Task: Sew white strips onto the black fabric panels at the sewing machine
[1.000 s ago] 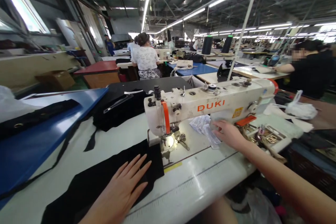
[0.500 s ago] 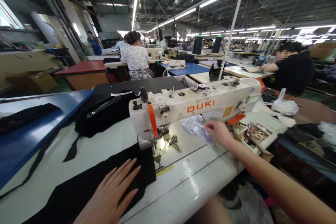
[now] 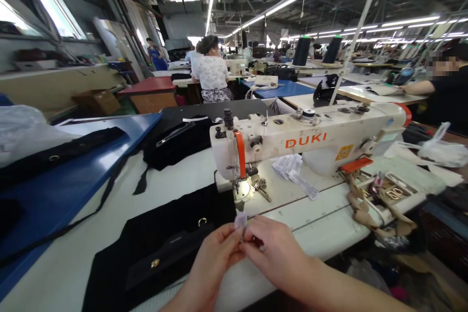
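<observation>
Left hand and right hand pinch a label (whitish), pointing upward.

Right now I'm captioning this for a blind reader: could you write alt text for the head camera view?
The left hand and right hand pinch a small pale tag together in front of a white sewing machine. Black fabric lies on the table to the left, a pile of tags sits under the machine's arm, and other people work at tables behind.
</observation>
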`<state>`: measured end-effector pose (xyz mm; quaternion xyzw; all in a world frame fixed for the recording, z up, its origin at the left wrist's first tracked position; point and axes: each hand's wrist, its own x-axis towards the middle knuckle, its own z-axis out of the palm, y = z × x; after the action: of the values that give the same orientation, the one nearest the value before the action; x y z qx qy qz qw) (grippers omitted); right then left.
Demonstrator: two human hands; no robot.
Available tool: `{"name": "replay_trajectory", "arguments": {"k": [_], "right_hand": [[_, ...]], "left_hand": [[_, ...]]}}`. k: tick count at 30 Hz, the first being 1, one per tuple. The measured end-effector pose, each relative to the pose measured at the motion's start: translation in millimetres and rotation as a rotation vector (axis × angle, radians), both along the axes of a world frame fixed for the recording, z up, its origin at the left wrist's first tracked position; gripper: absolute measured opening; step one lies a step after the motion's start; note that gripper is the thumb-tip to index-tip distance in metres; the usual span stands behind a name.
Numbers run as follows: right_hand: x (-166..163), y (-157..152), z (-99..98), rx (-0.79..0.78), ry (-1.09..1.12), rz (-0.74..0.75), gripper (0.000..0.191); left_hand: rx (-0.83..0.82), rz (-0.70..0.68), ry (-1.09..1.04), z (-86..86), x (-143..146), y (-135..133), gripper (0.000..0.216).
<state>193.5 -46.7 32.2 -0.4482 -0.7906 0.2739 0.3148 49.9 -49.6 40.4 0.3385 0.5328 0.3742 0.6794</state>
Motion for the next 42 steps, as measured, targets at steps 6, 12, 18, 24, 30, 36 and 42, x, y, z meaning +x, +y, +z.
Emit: {"name": "replay_trajectory", "arguments": {"k": [6,12,18,24,30,36,42], "right_hand": [[0.1,27.5,10.7,-0.249,0.287,-0.076,0.015],[-8.2,44.2,9.7,-0.482,0.474,0.101,0.013],[-14.6,50.5,-4.2,-0.624,0.549,0.059,0.022],[-15.3,56.9,-11.3,-0.650,0.663,0.008,0.033],[-4.0,68.3,-14.2,-0.621,0.670,-0.074,0.036],[-16.9,71.8,-20.6,-0.633,0.689,-0.116,0.031],[-42.1,72.4,-28.6,-0.697,0.676,-0.128,0.026]], "left_hand": [[-0.033,-0.043,0.266,7.2,-31.5,6.0,0.041],[0.042,-0.135,0.401,11.8,-37.2,12.4,0.036],[0.117,-0.158,0.457,13.3,-46.7,18.3,0.042],[0.215,-0.075,0.529,25.7,-67.4,25.0,0.041],[0.374,-0.104,0.866,31.7,-99.0,20.1,0.044],[0.602,-0.114,0.940,33.0,-106.3,13.3,0.032],[0.515,-0.076,0.856,36.2,-90.5,10.3,0.020]]}}
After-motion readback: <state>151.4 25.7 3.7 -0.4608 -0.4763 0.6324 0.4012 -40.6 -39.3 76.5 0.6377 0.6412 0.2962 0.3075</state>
